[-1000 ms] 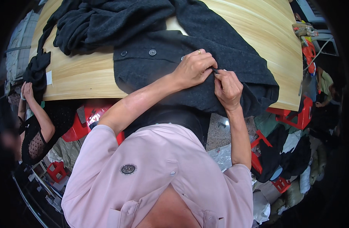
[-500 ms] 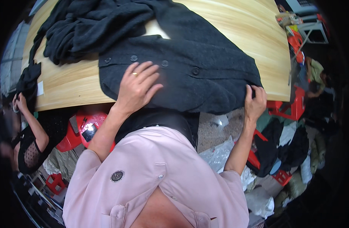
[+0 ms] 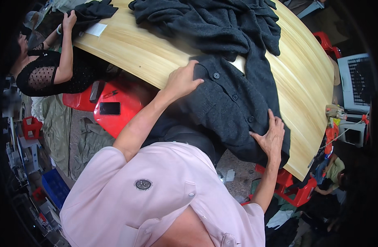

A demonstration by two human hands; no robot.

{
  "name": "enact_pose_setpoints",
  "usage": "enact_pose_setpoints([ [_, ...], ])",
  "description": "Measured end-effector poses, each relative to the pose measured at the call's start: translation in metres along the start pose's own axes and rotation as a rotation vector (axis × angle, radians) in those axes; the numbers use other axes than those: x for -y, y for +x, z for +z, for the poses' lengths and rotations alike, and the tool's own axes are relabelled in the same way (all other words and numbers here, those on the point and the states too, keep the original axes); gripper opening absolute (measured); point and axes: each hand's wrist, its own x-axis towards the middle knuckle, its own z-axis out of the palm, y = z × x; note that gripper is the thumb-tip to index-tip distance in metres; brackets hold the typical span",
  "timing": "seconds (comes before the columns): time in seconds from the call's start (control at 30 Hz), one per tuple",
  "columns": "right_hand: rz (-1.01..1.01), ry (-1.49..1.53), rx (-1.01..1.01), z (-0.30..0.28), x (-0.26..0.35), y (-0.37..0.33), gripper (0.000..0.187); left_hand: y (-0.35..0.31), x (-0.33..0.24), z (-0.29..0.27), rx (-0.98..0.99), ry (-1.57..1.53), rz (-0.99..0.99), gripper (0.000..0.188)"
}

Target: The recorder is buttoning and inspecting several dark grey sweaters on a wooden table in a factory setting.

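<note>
Evidently the smoothing step was in hand: the left hand (image 3: 181, 80) and right hand (image 3: 271, 138) lay flat, fingers spread and gripping nothing, on the buttoned cardigan (image 3: 232, 107) at the table (image 3: 135, 51) edge. Folding it, by my judgement, called for pinching an edge.

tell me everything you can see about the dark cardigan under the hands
The cardigan is dark grey, a knit that looks woolly, with a row of round dark buttons down its front. It lies spread flat on the wooden table, its lower part hanging over the near edge. The left hand and right hand press on it.
</note>
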Motion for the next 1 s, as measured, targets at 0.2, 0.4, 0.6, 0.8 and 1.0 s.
enact_pose_setpoints([
  [0.2,-0.078,0.181,0.006,0.031,0.009,-0.031,0.058,-0.035,0.027,-0.005,-0.018,-0.185,0.115,0.039],
  [0.4,0.12,1.028,0.284,-0.022,0.057,-0.071,0.046,-0.068,0.076,-0.063,0.037,-0.886,-0.009,0.027],
  [0.6,-0.082,0.963,0.082,-0.105,0.108,-0.08,0.065,-0.122,0.128,-0.117,0.24,-1.138,-0.013,0.032],
  [0.8,-0.855,0.418,0.61,-0.226,0.272,0.043,0.037,-0.175,0.172,-0.135,0.22,-1.416,-0.155,0.048],
  [1.0,-1.491,-0.008,0.051,-0.282,0.435,0.188,0.06,-0.2,0.173,-0.14,-0.557,-1.683,-0.344,0.065],
])
